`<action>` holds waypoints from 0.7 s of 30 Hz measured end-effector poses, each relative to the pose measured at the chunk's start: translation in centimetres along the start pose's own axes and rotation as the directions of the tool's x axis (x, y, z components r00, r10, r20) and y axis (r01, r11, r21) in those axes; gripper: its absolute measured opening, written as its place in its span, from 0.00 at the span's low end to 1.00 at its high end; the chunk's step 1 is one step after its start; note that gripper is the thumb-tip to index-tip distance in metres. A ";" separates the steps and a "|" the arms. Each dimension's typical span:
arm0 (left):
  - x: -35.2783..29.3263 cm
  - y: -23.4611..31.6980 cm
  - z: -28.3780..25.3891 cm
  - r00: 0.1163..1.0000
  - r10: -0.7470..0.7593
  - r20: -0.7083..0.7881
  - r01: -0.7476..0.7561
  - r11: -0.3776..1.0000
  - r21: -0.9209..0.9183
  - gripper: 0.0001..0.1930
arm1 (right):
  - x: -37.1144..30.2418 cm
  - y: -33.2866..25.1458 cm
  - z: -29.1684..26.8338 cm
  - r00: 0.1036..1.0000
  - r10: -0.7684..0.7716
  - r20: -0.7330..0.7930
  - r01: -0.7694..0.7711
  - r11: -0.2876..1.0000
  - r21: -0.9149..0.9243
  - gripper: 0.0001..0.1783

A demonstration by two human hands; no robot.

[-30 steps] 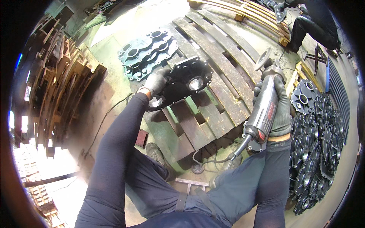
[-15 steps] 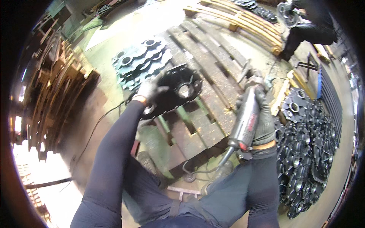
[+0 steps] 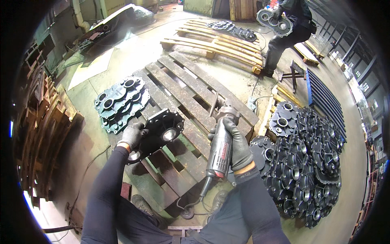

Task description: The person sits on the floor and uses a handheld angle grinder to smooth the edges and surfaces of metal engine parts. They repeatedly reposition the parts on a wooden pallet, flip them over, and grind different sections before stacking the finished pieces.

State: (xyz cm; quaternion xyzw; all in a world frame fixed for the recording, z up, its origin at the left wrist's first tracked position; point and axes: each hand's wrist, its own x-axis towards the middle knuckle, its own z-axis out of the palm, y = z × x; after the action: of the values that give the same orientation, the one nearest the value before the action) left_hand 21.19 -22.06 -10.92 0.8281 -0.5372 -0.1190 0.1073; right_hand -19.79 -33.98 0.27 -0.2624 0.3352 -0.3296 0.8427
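Gloved in grey, my left hand (image 3: pixel 133 137) grips the left edge of a black cast gearbox cover (image 3: pixel 153 145), which is tilted up over the wooden pallet (image 3: pixel 170 87). Two round bores show in that cover. My right hand (image 3: pixel 235 144) is wrapped round the body of an angle grinder (image 3: pixel 220 150), its head and disc pointing away from me. The disc stands edge-on, to the right of the cover and apart from it. From the grinder's rear end a cord runs down between my legs. A stack of similar covers (image 3: pixel 122 99) lies at the pallet's left end.
A large pile of dark covers (image 3: pixel 302 162) stands on the right. Leaning pallets (image 3: pixel 44 138) rise on the left. Farther off, a light wooden pallet (image 3: pixel 215 42) bears more covers, and a co-worker (image 3: pixel 286 44) holds one beside it. A blue slatted rack (image 3: pixel 325 101) lies beyond the pile.
The view has tilted up, showing more of the co-worker. The grinder has come left, nearer the cover in my left hand. Both hands keep their hold.
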 end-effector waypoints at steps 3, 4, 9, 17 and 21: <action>-0.6 0.8 0.0 0.998 -0.067 0.004 0.067 0.996 -0.057 0.19 | 0.5 0.6 -0.5 1.000 -0.029 0.001 0.029 0.999 0.022 0.31; -0.7 0.7 0.1 0.998 -0.057 -0.015 0.056 0.996 -0.072 0.20 | 0.6 0.6 -0.6 0.999 -0.031 0.018 0.031 0.999 0.017 0.31; -0.7 0.5 0.5 0.996 -0.079 0.027 0.080 0.997 -0.023 0.23 | 0.4 1.5 -0.6 0.996 -0.072 0.049 0.071 0.997 0.020 0.29; -2.1 2.0 1.2 0.991 -0.083 0.108 0.083 0.997 -0.001 0.26 | -0.3 1.7 -0.5 0.988 -0.145 0.050 0.143 0.988 0.053 0.27; -3.4 2.8 1.7 0.995 -0.059 0.078 0.057 0.998 0.033 0.23 | -0.7 1.6 -0.6 0.974 -0.219 0.061 0.214 0.974 0.078 0.25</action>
State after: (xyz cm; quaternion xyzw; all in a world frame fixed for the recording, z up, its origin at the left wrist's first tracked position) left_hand 16.93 -20.18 -11.36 0.8396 -0.5186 -0.1461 0.0697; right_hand -20.01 -32.57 -0.84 -0.2785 0.2635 -0.4218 0.8216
